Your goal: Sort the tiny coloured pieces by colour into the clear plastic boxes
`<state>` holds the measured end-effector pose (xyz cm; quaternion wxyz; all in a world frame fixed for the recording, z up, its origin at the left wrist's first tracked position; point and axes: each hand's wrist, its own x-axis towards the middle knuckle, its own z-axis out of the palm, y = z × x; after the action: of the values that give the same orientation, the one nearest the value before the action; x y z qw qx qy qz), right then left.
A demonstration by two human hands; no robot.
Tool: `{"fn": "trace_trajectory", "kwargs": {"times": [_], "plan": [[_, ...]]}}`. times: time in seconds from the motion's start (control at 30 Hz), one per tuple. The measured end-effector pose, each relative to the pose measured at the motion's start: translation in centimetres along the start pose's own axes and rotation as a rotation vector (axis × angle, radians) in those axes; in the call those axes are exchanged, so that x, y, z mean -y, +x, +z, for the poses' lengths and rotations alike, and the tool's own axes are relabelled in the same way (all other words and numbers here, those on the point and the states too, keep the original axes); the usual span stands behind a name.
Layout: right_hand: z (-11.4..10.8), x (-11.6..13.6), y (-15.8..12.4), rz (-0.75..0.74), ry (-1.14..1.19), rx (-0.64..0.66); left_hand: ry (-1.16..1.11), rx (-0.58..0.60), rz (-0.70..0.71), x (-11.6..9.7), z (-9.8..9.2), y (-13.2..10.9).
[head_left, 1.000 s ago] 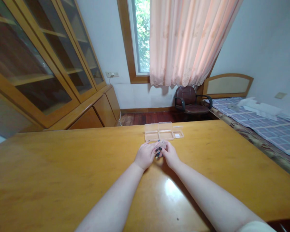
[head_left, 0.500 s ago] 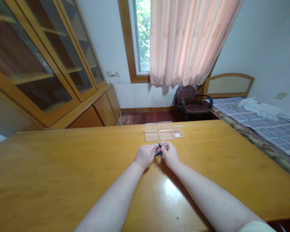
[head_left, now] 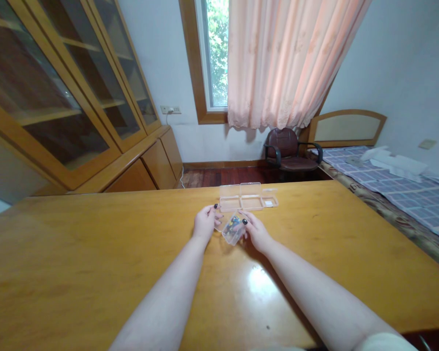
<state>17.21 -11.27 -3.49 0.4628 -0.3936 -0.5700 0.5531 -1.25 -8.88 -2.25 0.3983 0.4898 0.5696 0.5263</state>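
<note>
My left hand (head_left: 204, 224) is closed on the lid side of a small clear plastic box (head_left: 229, 238), thumb on top. My right hand (head_left: 258, 232) grips the right side of the same box. The box is open and tilted above the table, with small pieces (head_left: 234, 222) inside, some blue and some yellow. They are too small to name. Just beyond my hands lie two larger clear cases, a left one (head_left: 229, 208) and a middle one (head_left: 252, 208), with their lids raised. Beside them is a smaller clear case (head_left: 275, 201) with something white in it.
The wooden table (head_left: 113, 263) spreads wide around my arms, its far edge just behind the cases. Past it stand a brown armchair (head_left: 285, 148) and a glass-door cabinet (head_left: 106, 97). A bed (head_left: 395, 180) runs along the right side.
The small box has been opened between my hands. My left hand has moved left with the lid, and the coloured pieces inside show more clearly.
</note>
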Motion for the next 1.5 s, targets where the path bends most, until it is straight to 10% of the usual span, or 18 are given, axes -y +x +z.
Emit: {"fn": "trace_trajectory", "kwargs": {"times": [0.2, 0.6, 0.83, 0.97, 1.2, 1.5], "plan": [[0.0, -0.5, 0.3, 0.004, 0.116, -0.024, -0.201, -0.013, -0.144, 0.2, -0.3, 0.8], [0.2, 0.5, 1.0, 0.188, 0.252, -0.116, -0.289, 0.095, 0.047, -0.4, -0.2, 0.1], [0.8, 1.1, 0.6, 0.127, 0.285, -0.049, -0.384, 0.116, -0.248, 1.0, 0.1, 0.8], [0.9, 1.0, 0.7, 0.137, 0.333, -0.083, -0.308, 0.172, -0.080, 0.9, 0.0, 0.9], [0.3, 0.4, 0.8, 0.028, 0.330, -0.097, -0.033, -0.297, -0.002, 1.2, -3.3, 3.3], [-0.1, 0.0, 1.2, 0.023, 0.322, -0.136, 0.340, -0.384, -0.102, 1.5, -5.8, 3.8]]}}
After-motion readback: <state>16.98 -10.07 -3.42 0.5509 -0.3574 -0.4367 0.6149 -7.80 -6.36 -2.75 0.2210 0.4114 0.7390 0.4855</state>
